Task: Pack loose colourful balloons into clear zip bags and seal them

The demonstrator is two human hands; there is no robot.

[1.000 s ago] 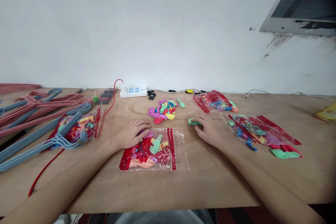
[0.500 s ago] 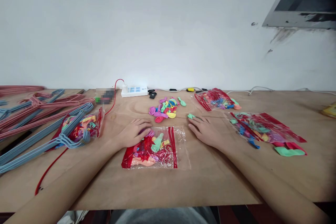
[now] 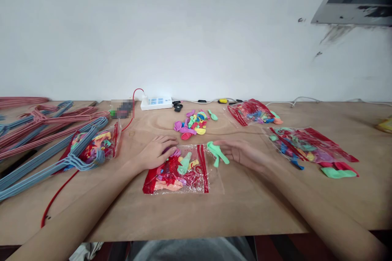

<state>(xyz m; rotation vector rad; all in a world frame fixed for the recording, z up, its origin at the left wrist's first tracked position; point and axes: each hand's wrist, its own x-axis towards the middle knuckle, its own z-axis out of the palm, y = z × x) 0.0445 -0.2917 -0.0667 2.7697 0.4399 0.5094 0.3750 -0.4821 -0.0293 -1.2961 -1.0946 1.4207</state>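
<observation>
A clear plastic bag with red bands (image 3: 183, 177) lies in front of me, filled with colourful balloons. My left hand (image 3: 157, 151) rests on its upper left corner, fingers stretched out and thumb over purple balloons inside. To the right of the bag, my right hand (image 3: 241, 153) pinches light green balloons (image 3: 217, 153) by the fingertips; their ends dangle over the bag's clear right edge. Behind the bag, a small heap of loose balloons (image 3: 192, 124) in purple, yellow, green, red and blue sits on the wooden table (image 3: 260, 212).
Two more balloon bags lie at the right, one farther back (image 3: 251, 113) and one nearer (image 3: 315, 144). Another bag (image 3: 98, 147) is partly under blue hangers (image 3: 52, 167) at left. A white power strip (image 3: 157, 103) and a red cable (image 3: 58, 195) are also there.
My right hand has lifted from the table and turned, bringing the green balloons leftward and nearer to the bag. My left hand stays on the bag.
</observation>
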